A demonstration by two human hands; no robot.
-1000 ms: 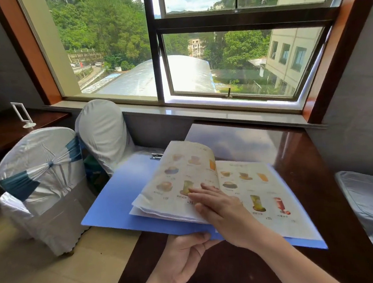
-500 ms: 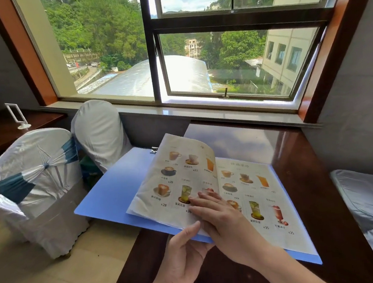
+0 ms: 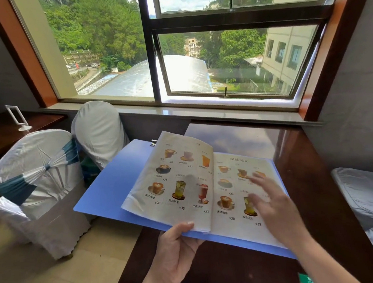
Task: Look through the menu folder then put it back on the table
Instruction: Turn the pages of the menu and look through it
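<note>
The blue menu folder lies open, held up over the near left part of the dark wooden table. Its left cover juts past the table edge. Paper pages with drink pictures are spread on both sides. My left hand grips the folder's near edge at the spine, thumb on top of the pages. My right hand hovers blurred over the right page, fingers spread, holding nothing.
Two chairs in white covers stand left of the table. A second dark table with a white sign holder is at far left. A window sill runs behind the table, a white-covered seat is at right.
The turned page has settled flat on the left side. My right hand has left the page's lower edge and moved right, over the right page. My left thumb has come up onto the pages.
</note>
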